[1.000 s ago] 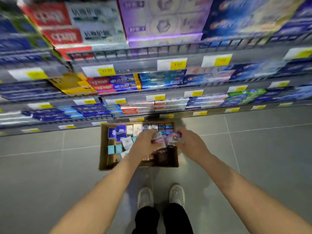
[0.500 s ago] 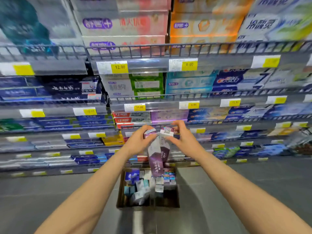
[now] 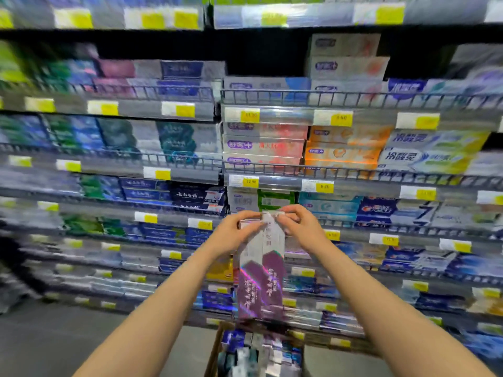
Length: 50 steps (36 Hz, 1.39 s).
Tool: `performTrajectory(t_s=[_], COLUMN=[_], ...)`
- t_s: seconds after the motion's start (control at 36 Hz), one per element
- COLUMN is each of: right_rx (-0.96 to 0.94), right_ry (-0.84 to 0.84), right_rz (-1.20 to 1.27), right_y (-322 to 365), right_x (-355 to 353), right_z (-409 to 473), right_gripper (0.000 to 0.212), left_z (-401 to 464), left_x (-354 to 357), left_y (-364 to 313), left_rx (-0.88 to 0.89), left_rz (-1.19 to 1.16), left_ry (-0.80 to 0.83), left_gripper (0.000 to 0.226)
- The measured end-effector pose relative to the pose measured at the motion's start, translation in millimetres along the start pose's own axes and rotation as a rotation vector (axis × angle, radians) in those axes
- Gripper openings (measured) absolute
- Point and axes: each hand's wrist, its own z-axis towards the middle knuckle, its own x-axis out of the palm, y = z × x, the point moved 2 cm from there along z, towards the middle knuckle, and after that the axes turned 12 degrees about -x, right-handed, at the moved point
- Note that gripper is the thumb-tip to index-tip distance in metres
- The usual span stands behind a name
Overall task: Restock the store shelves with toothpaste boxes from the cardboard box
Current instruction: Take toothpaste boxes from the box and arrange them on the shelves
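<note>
Toothpaste boxes: two purple-and-white ones, held side by side, long axis roughly vertical, top ends up at my hands and bottom ends hanging just above the cardboard box. They were in the air in front of the shelves, not on any shelf yet. Progress, judged from this view only: early to mid. The carton on the floor below my arms was open and showed plenty of small boxes inside (blue, white, teal; too blurred to count), so most of the stock looked unplaced. The shelves themselves were already fairly full of other brands; I couldn't pick out a matching purple row or a clear gap for this pair, esp. w/ the motion blur on the left half. Left to do: find the right slot, turn the pair flat, slide them in, then go back to the carton for more. Left hand: fingers curled round the top end of the left-side box, thumb on the near face, i.e. gripping. Right hand: fingers bent over the top end of the right-side box, pinching it at the cap end. Both hands were close together, nearly touching at the box tops; whether fingertips actually met, cannot tell.
</note>
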Motion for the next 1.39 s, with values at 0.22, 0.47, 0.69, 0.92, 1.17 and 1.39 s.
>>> performTrajectory(t_s=[0.22,0.47,0.69,0.92,1.17,1.39], right_rx=[-0.111,-0.199,-0.139,-0.323,-0.444,-0.521], right_ry=[0.016,0.340,0.366,0.090,0.029,0.022], right_rz=[0.021,0.149,0.098,0.090,-0.107,-0.107], right_y=[71,117,121,149,188,192], right_x=[40,112,183,235,256,289], right_z=[24,63,89,145,225,297], right_gripper=[0.016,0.053,0.046,0.020,0.021,0.026], left_z=[-27,-45,-41,-35,3,54], left_x=[-71,-171,-277,-368,-452,-494], left_y=[-34,-44,-36,-14,25,30], left_rx=[-0.004,0.035,0.038,-0.004,-0.016,0.074], left_rz=[-0.021,-0.075,-0.141,-0.165,-0.216,-0.207], left_ry=[-0.215,-0.461,-0.567,-0.556,-0.643,-0.639], left_gripper=[0.022,0.013,0.020,0.031,0.043,0.036])
